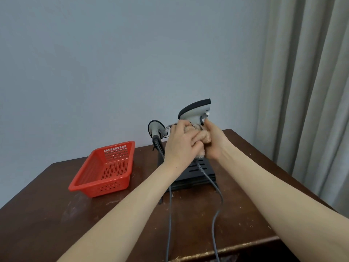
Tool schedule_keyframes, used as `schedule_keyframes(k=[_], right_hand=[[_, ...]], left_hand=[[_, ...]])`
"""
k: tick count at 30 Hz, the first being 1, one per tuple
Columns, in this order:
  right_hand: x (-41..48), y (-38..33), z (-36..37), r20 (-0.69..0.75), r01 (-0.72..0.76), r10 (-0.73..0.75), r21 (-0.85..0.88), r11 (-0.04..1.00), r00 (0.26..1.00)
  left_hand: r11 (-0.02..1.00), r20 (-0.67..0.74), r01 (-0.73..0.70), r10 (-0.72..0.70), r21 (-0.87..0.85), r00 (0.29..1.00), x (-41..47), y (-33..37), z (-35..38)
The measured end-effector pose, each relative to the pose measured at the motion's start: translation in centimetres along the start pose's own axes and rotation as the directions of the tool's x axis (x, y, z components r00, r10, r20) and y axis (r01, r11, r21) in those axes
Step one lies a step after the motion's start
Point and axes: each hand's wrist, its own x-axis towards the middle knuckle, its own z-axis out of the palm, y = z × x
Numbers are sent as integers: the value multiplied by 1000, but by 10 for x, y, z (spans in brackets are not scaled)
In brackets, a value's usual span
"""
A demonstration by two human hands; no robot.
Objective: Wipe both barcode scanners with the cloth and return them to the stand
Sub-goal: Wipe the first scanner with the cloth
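A grey and black barcode scanner (196, 110) is held up above the black stand (196, 171), its head pointing right. My right hand (215, 142) grips its handle, mostly hidden by the hand and cloth. My left hand (181, 142) holds a beige fluffy cloth (204, 138) against that handle, fingers curled over the cloth. A second grey scanner (155, 127) sits on the stand's left side, partly behind my left hand. Grey cables (217, 188) run from both scanners toward me.
A red perforated plastic basket (105, 169) stands on the dark wooden table (56, 205) to the left of the stand. A wall is close behind the table, and a curtain (311, 91) hangs at the right. The table's front edge is at bottom right.
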Motion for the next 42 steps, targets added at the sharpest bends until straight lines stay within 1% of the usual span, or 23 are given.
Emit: schedule_keyframes(k=[1,3,6,8,10,11,13,15,17,18,21,23,25,26,28,30,31,34,37,38,42], right_hand=[[1,0,-1,-9,-9,9,6,1000,1000],[7,0,-3,-30,-21,21,-2,1000,999],[7,-1,-1,-1,-24,24,-20,1000,1000],[6,-1,3,26,-14,15,-17,1000,1000],[5,0,7,26,-18,17,12,1000,1000],[6,1,6,34,-5,5,8,1000,999],[4,0,4,36,36,-35,-31,999,999],[4,0,-3,32,53,-53,-4,999,998],[8,0,-11,6,43,-43,28,999,999],[9,0,-12,-6,15,-15,17,1000,1000],[12,3,-13,1,2,-2,-1,1000,1000],[13,2,-11,22,24,-24,-24,999,999],[10,3,-7,46,29,-28,-20,999,999],[10,3,-6,51,36,-35,-24,999,998],[10,4,-7,65,70,-66,-63,996,996],[10,2,-11,52,54,-50,-76,996,997],[12,3,-14,25,49,-47,-72,996,999],[15,3,-20,-55,28,-32,-69,997,998],[17,4,-22,-19,26,-27,-62,998,999],[16,4,-21,-4,26,-27,-63,998,1000],[17,5,-12,1,46,-46,-71,996,999]], left_hand=[[999,9,-32,32,3,999,-6,0,2],[999,24,-42,43,-34,999,-10,0,3],[993,13,-3,5,-121,1000,1,-4,-3],[985,-53,47,-57,-163,997,15,-6,-9],[987,-112,66,-83,-147,990,25,-6,-12],[990,-115,63,-78,-128,990,27,-4,-10],[995,-93,54,-61,-79,994,24,1,-5],[998,-42,39,-41,-40,998,15,2,1],[1000,25,-6,7,-26,1000,3,2,5],[999,44,-31,33,-33,998,-2,2,5],[996,30,-66,68,-59,997,-3,1,1],[997,-25,-44,42,-69,999,4,1,-4],[993,-83,40,-49,-107,995,14,-1,-7],[993,-99,61,-72,-105,993,17,-1,-6],[997,-79,55,-59,-59,995,16,1,-1],[997,-20,68,-68,-33,997,10,5,4],[998,17,57,-56,-28,998,6,6,5],[997,77,-62,66,-54,995,-7,6,2],[988,53,-121,127,-96,990,-9,-1,-3],[989,37,-113,117,-96,992,-5,-3,-4],[992,-35,43,-48,-114,998,17,-5,-10]])
